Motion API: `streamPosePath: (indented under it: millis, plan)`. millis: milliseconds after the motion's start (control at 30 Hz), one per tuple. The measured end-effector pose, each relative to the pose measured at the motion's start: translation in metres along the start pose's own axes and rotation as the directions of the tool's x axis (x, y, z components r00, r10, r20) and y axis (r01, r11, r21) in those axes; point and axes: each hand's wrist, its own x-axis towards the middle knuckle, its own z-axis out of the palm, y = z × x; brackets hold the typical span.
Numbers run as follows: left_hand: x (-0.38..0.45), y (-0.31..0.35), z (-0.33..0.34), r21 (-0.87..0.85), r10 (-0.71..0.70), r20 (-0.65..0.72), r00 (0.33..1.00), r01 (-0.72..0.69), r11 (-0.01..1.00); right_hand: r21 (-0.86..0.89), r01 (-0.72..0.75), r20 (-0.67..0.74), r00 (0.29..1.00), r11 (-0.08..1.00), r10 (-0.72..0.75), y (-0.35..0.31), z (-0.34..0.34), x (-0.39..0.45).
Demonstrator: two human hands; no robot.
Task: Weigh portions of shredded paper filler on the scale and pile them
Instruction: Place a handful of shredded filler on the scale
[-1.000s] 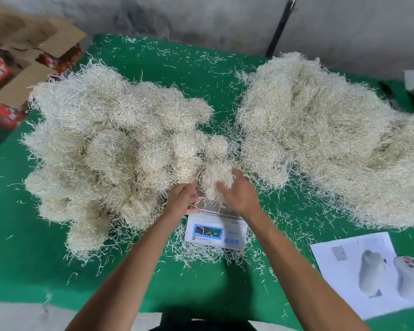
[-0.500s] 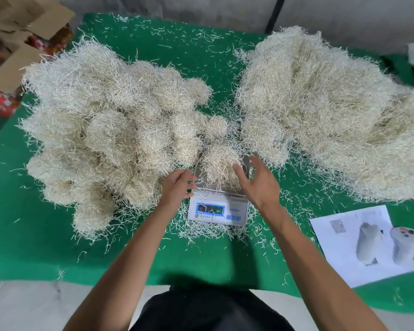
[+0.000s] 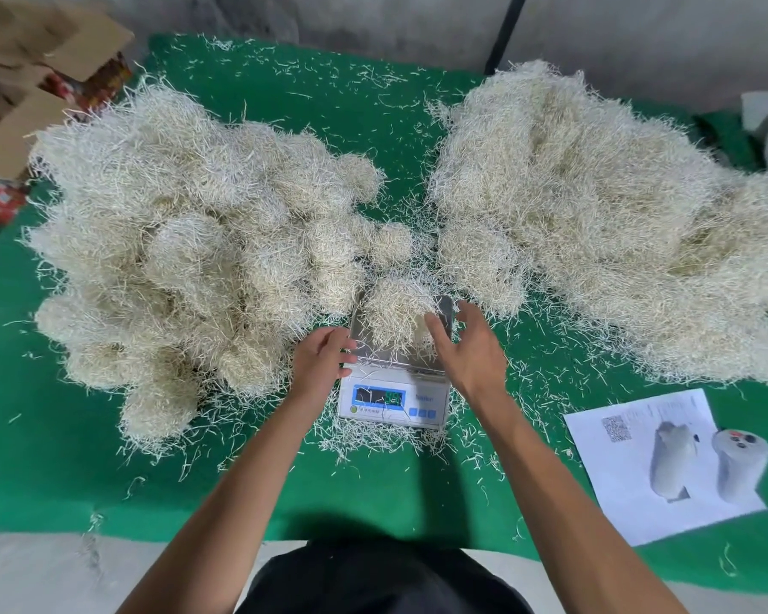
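Green felt (image 3: 284,489) covers the work surface, which runs back to a grey wall along the top of the frame. At centre, a small digital scale (image 3: 393,403) sits with its lit display facing the bottom of the frame and its steel platform toward the top, so its long axis runs from the bottom of the frame toward the top. A rounded portion of shredded paper filler (image 3: 395,314) rests on that platform.

The left hand (image 3: 320,363) hovers at the platform's left edge, fingers loosely curled and holding nothing; whether they touch the steel cannot be told. The right hand (image 3: 473,347) hangs over the platform's right side, fingers spread and relaxed, the forefinger at the clump's edge.

A lumpy pile of rounded portions (image 3: 187,259) fills the left of the frame, its nearest lumps crowding the scale's left flank. A looser heap of filler (image 3: 617,214) spreads across the right, its lower left edge just beside the platform. Stray shreds litter the felt all round the scale.

A printed sheet (image 3: 630,507) lies at lower right with a pale cylinder (image 3: 739,465) on it (markings too blurred to read). Open cardboard boxes (image 3: 32,108) stand at upper left, off the felt.
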Motion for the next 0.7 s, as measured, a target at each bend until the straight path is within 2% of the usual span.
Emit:
streamPosePath:
  millis: [267,433,500,567,633,700]
  plan:
    - [0.001,-0.002,0.003,0.011,0.000,-0.026,1.000,0.001,1.000,0.020,0.035,0.002,0.999,0.999,-0.035,-0.004,0.001,0.011]
    - [0.002,-0.008,-0.001,0.066,-0.014,-0.056,0.998,0.018,0.998,0.132,-0.051,-0.011,0.999,0.990,0.053,0.019,0.010,0.008]
    - [0.001,-0.014,-0.004,0.075,-0.037,-0.071,0.997,0.042,0.996,0.065,-0.116,0.062,0.992,0.991,0.112,0.042,0.016,-0.001]
    - [-0.002,-0.021,-0.002,0.072,-0.051,-0.058,0.997,0.055,0.996,-0.022,-0.174,0.196,0.965,0.984,0.175,0.065,0.021,-0.017]
    - [-0.008,-0.030,0.004,0.079,-0.073,-0.018,0.997,0.074,0.994,-0.046,-0.215,0.393,0.894,0.976,0.215,0.081,0.027,-0.037]
    - [-0.014,-0.039,0.011,0.088,-0.094,0.001,0.996,0.094,0.992,-0.088,-0.201,0.519,0.826,0.976,0.217,0.088,0.031,-0.059]
